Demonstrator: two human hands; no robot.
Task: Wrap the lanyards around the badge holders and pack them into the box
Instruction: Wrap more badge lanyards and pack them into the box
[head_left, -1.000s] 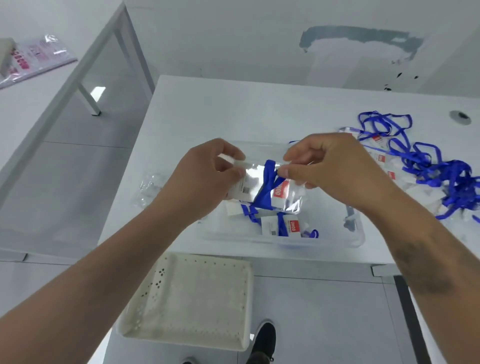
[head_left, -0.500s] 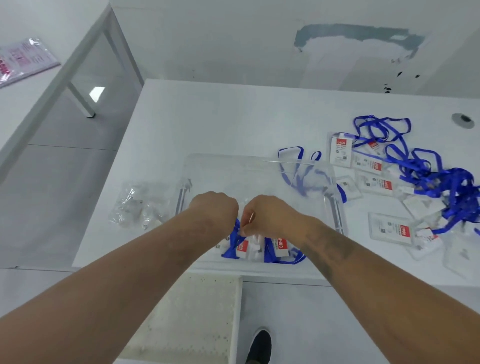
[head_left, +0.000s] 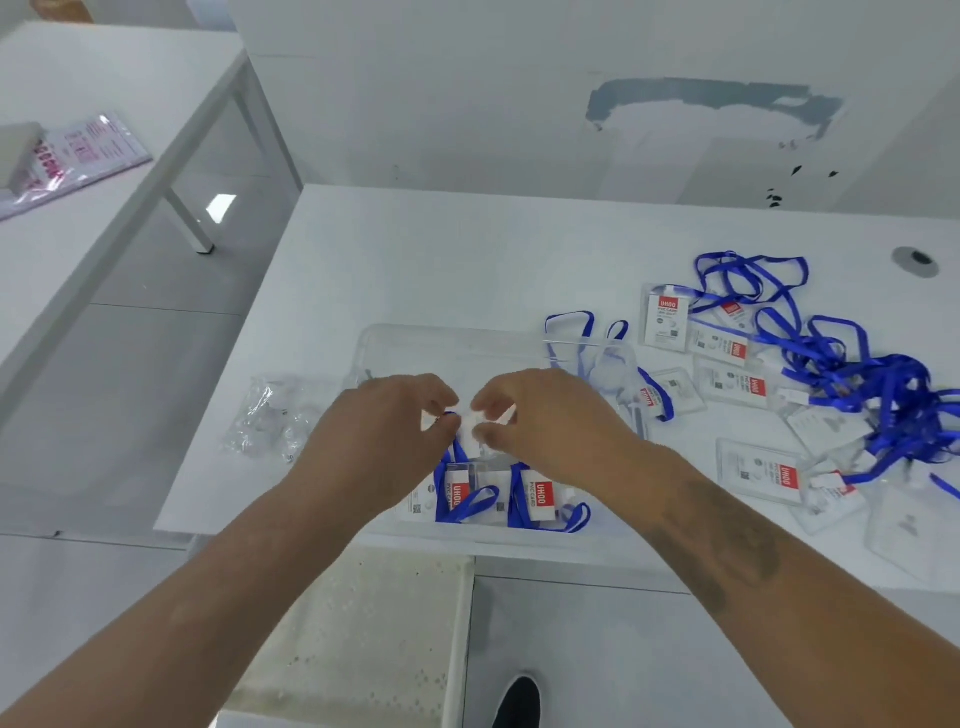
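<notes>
A clear plastic box (head_left: 415, 343) stands at the near edge of the white table (head_left: 467, 260). Inside it lie wrapped badge holders (head_left: 537, 499) with blue lanyards round them. My left hand (head_left: 384, 436) and my right hand (head_left: 545, 421) hover over the box, both pinching a wrapped badge holder (head_left: 475, 431) between fingertips; most of it is hidden by my fingers. To the right, several loose badge holders (head_left: 727, 384) lie tangled with blue lanyards (head_left: 857, 374).
A crumpled clear plastic bag (head_left: 270, 421) lies left of the box. A white perforated tray (head_left: 363, 639) sits below the table's front edge. Another white table (head_left: 93, 208) with a pink printed packet (head_left: 72, 161) stands at the far left.
Both hands carried the wrapped badge holder down from above the box into it, then rose a little; the fingers now pinch it loosely over the packed holders.
</notes>
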